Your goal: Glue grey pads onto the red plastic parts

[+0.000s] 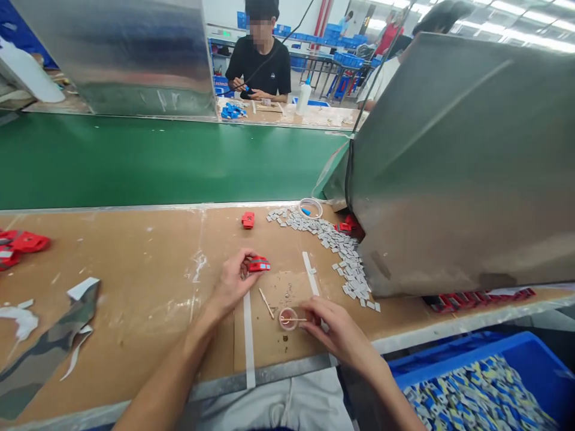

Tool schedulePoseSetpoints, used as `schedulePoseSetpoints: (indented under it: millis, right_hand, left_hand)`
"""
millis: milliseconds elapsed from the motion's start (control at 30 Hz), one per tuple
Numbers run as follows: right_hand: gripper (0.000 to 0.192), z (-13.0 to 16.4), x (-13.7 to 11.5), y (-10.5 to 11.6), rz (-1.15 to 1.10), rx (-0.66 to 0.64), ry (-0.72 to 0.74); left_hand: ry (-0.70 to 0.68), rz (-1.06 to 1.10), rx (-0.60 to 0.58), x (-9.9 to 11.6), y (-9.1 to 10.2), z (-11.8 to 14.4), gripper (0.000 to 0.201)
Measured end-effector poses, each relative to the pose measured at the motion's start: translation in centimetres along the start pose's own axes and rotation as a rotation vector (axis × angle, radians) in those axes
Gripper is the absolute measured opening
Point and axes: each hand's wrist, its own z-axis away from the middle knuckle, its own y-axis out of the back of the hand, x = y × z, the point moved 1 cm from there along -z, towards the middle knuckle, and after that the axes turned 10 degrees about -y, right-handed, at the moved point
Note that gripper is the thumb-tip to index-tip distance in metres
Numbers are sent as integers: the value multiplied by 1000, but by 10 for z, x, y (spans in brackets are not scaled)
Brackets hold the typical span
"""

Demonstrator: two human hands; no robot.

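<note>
My left hand [234,276] is closed around a small red plastic part [259,264] with grey and white patches, just above the brown work surface. In my right hand [324,320] a thin wooden stick [295,319] is pinched between thumb and fingers. Its far end is inside a small round cup [287,326] standing on the table. Between the hands a second pale stick [266,303] lies flat. Another red part [248,220] rests farther back, apart from both hands.
Many small grey tiles [332,235] are spread at right beside a large metal panel [449,179]. Red parts [27,241] and camouflage cloth [58,341] lie left. A green belt [179,161] runs behind. A blue bin [530,359] stands lower right. A person [263,66] works opposite.
</note>
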Motion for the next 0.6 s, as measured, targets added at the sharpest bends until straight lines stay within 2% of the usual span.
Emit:
schedulePoseSetpoints:
  millis: [100, 233, 333, 467, 600]
  right_hand:
    - [15, -6, -8, 1, -10, -19, 48]
    - [13, -6, -13, -2, -65, -51, 81]
    - [13, -2, -12, 1, -72, -11, 65]
    - [23, 5, -3, 4, -44, 76, 7]
    - [16, 5, 1, -1, -60, 32, 22]
  left_hand:
    - [-66, -131, 9, 0, 5, -1, 20]
    - [-131, -103, -30, 2, 5, -2, 22]
    - [-79, 42, -66, 2, 0, -1, 16]
    - [50, 212, -98, 0, -10, 1, 18]
    - [88, 230, -150, -1, -16, 2, 19]
